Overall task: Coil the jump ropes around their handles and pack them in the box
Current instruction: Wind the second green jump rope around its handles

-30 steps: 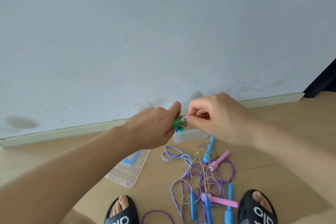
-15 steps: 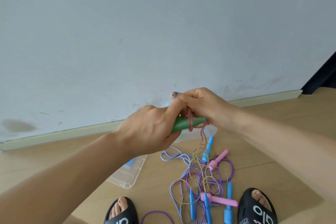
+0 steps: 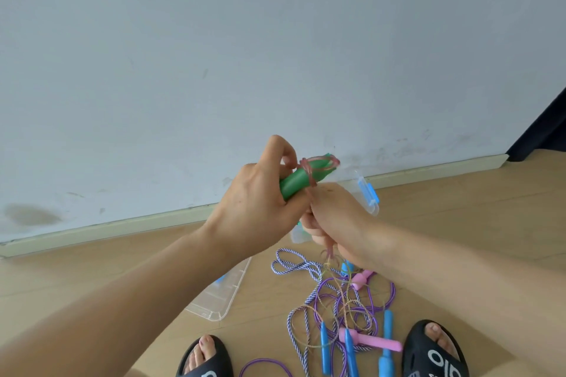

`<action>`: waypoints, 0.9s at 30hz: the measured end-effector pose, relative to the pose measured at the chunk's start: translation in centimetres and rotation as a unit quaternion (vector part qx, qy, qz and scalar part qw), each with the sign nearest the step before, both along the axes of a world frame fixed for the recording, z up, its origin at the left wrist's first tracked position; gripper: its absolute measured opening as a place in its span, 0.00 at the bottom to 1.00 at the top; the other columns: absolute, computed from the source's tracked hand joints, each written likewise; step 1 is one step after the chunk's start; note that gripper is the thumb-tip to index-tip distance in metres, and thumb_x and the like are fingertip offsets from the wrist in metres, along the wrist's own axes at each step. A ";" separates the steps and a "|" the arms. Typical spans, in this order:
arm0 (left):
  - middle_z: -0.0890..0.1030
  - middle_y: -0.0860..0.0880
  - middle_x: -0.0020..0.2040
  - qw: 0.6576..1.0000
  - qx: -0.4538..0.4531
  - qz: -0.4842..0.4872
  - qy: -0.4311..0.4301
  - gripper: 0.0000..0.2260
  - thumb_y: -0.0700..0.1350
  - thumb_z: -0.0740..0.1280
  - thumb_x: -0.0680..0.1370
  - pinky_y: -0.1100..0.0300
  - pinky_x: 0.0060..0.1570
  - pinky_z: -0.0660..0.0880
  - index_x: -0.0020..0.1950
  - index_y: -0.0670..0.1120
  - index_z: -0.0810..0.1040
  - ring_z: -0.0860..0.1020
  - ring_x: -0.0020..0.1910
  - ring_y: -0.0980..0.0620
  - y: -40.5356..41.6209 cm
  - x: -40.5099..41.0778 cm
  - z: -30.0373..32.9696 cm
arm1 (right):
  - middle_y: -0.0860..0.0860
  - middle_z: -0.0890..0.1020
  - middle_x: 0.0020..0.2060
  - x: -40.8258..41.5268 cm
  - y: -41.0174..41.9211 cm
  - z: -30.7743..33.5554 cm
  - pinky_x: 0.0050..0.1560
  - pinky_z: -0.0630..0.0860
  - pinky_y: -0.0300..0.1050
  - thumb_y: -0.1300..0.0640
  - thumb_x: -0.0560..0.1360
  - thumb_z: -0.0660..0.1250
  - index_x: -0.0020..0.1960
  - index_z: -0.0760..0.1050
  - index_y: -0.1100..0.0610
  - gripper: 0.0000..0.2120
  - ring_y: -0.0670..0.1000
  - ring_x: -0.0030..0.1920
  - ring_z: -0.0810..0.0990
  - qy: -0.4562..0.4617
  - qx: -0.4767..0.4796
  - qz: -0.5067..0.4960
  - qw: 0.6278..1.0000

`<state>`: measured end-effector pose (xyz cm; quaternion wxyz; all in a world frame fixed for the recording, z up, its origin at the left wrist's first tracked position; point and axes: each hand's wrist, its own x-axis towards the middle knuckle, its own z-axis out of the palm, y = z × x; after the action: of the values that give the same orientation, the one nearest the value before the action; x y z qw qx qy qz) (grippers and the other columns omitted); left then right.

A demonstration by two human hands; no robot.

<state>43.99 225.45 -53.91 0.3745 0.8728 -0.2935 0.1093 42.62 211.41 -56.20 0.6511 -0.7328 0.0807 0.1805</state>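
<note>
A clear plastic lid [image 3: 219, 297] lies flat on the wooden floor [image 3: 459, 217] at the left, partly hidden under the left forearm; a blue piece shows through it, and nothing rests on the part of it that shows; just right of it, at the bottom edge, a foot in a black slide sandal [image 3: 204, 360] stands on the floor. Above, the left hand [image 3: 257, 193] is curled tight round the green handles [image 3: 301, 180], held tilted with the free end pointing up and right toward the wall; a pinkish translucent rope [image 3: 318, 162] is looped round that end in a few turns. The right hand [image 3: 330, 223] sits just below and touching the left, its fingers closed on the same rope, whose loose strands hang from the fist down to the pile. Behind the two hands the clear box [image 3: 372, 199] with a blue latch stands on the floor near the baseboard; the hands cover most of it, so what lies inside it cannot be told. Below, between the feet, the tangled ropes [image 3: 337, 306] lie in a heap on the floor: a blue-and-white braided cord, purple cords, thin yellowish strands, blue handles [image 3: 386, 343] and pink handles [image 3: 372, 343]; at the right a second black sandal [image 3: 435, 355] stands touching the heap's edge.
</note>
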 end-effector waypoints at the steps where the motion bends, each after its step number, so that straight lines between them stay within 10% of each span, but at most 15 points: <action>1: 0.75 0.54 0.28 1.000 0.008 0.019 0.022 0.14 0.39 0.66 0.73 0.62 0.25 0.61 0.50 0.49 0.62 0.67 0.26 0.51 0.1 0.3 -0.3 | 0.46 0.61 0.19 -0.2 0.1 -0.4 0.27 0.51 0.39 0.53 0.82 0.52 0.29 0.59 0.52 0.22 0.47 0.21 0.55 -0.005 -0.015 -0.020 1.000; 9: 0.76 0.46 0.39 0.962 0.165 0.153 0.156 0.10 0.45 0.64 0.74 0.57 0.29 0.68 0.53 0.46 0.67 0.74 0.32 0.46 1.6 2.9 -1.9 | 0.55 0.68 0.27 -3.2 0.9 -0.7 0.32 0.63 0.46 0.48 0.83 0.52 0.36 0.68 0.67 0.25 0.51 0.28 0.63 -0.136 -0.246 0.050 0.958; 18: 0.67 0.50 0.33 0.911 0.402 0.080 0.046 0.05 0.46 0.59 0.78 0.55 0.30 0.63 0.46 0.45 0.70 0.71 0.35 0.44 0.7 1.6 -3.1 | 0.52 0.62 0.20 -1.3 -1.5 3.1 0.27 0.57 0.42 0.45 0.79 0.60 0.29 0.59 0.55 0.24 0.52 0.26 0.62 -0.365 -0.420 0.132 0.820; 27: 0.79 0.48 0.41 0.896 0.436 0.021 -0.088 0.13 0.55 0.56 0.80 0.55 0.34 0.64 0.49 0.48 0.74 0.70 0.34 0.44 0.4 0.5 -2.4 | 0.50 0.58 0.28 2.6 -3.8 2.4 0.30 0.54 0.42 0.45 0.79 0.65 0.31 0.59 0.57 0.26 0.47 0.30 0.57 -0.268 -0.289 0.173 0.903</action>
<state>44.48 225.88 -56.36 -0.0730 0.9412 -0.3252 0.0548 45.20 207.65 -53.78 0.3667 -0.9118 -0.1763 0.0555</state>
